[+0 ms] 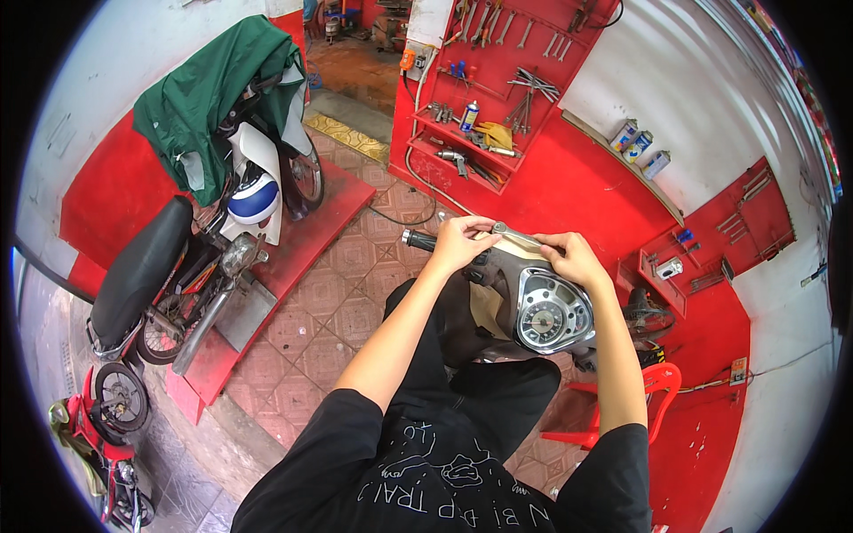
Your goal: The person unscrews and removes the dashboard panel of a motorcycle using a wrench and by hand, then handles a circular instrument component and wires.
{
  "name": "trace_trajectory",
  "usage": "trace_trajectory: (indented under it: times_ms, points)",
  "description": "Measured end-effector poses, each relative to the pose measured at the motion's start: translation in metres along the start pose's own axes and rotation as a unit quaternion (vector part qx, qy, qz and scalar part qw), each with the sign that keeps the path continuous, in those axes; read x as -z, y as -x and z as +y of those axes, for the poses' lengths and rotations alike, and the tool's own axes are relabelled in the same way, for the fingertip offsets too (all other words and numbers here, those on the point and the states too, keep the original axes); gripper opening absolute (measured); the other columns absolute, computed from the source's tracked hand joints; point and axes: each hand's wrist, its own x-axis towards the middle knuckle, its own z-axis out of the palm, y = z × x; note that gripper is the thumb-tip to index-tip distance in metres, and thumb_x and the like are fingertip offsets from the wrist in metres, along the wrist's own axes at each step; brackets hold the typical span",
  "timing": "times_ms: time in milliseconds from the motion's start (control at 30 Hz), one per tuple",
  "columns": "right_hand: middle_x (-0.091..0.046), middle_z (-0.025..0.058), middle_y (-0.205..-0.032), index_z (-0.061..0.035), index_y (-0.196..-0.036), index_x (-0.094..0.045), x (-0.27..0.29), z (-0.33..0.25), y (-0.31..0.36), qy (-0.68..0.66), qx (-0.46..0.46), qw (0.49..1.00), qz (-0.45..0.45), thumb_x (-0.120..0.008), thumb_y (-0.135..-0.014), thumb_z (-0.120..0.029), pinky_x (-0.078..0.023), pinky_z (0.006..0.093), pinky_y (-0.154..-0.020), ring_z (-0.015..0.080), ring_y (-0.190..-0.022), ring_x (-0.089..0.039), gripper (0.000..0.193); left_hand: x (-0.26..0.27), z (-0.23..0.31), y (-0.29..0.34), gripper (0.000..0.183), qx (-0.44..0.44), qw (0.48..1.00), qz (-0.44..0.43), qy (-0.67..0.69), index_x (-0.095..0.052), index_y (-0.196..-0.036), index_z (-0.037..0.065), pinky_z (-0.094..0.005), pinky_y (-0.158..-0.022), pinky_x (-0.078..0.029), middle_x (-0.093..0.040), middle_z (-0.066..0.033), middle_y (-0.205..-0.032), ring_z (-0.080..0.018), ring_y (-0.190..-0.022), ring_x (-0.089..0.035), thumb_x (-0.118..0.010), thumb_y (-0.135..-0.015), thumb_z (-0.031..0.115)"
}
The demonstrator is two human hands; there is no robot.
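Both my hands are over the front of a scooter with its round-dialled instrument cluster [544, 322] exposed. Between them lies a narrow grey metal bar [520, 235] with a rounded end, perhaps a ratchet or wrench; its exact kind is unclear. My left hand [462, 242] has its fingers closed at the rounded end, just right of the black handlebar grip [420, 240]. With bent fingers, my right hand [576, 258] closes on the bar's other end, above the cluster. A pale cover panel [524, 251] shows beneath the bar. The fingertips' undersides are hidden.
A motorbike with a black seat [147, 271], partly under a green cover [213, 98], stands on a red platform [342, 200] at left. Ahead hangs a red tool board [506, 67]. Spray cans [635, 145] line a ledge. A red plastic chair [662, 382] stands at right.
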Motion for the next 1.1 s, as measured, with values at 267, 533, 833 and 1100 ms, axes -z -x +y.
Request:
trace_trajectory:
  times_ms: [267, 533, 833, 1100]
  points:
    - [-0.069, 0.0319, -0.096, 0.005, -0.133, -0.059, -0.068, -0.064, 0.04, 0.062, -0.014, 0.992, 0.108, -0.055, -0.094, -0.012, -0.053, 0.0505, -0.082, 0.0453, -0.089, -0.07, 0.042, 0.008, -0.019, -0.001, 0.034, -0.022, 0.999, -0.005, 0.044, -0.069, -0.12, -0.004, -0.033, -0.097, -0.055, -0.073, -0.0134, -0.112, -0.0176, -0.106, -0.069, -0.073, -0.087, 0.0]
    - [-0.047, -0.003, -0.074, -0.0027, -0.162, -0.015, -0.16, -0.11, 0.048, -0.49, -0.148, 0.841, 0.175, -0.042, -0.106, -0.009, -0.036, 0.022, -0.046, 0.0042, -0.051, -0.041, 0.062, 0.013, -0.025, -0.007, 0.035, -0.058, 0.996, -0.028, 0.06, -0.069, -0.119, -0.004, -0.0321, -0.095, -0.054, -0.073, -0.0134, -0.111, -0.0194, -0.105, -0.069, -0.066, -0.084, 0.0]
    - [-0.051, 0.0015, -0.085, -0.0014, -0.159, -0.027, -0.101, -0.082, 0.081, -0.602, -0.134, 0.765, 0.185, -0.044, -0.102, -0.004, -0.032, 0.0217, -0.049, 0.0064, -0.056, -0.041, 0.06, -0.011, 0.005, -0.009, 0.03, 0.0, 0.991, 0.062, -0.118, -0.075, -0.093, -0.002, -0.0246, -0.075, -0.056, -0.075, -0.0061, -0.086, -0.0096, -0.079, -0.069, -0.09, -0.077, 0.019]
    - [-0.053, 0.0027, -0.088, -0.0023, -0.159, -0.029, -0.114, -0.074, 0.095, -0.608, -0.157, 0.763, 0.154, -0.043, -0.1, -0.003, -0.033, 0.0221, -0.05, 0.0069, -0.057, -0.04, 0.061, -0.001, 0.017, -0.014, 0.02, -0.187, 0.93, 0.004, -0.316, -0.076, -0.101, 0.0, -0.0371, -0.071, -0.057, -0.074, -0.0178, -0.091, -0.0271, -0.078, -0.073, -0.075, -0.083, 0.007]
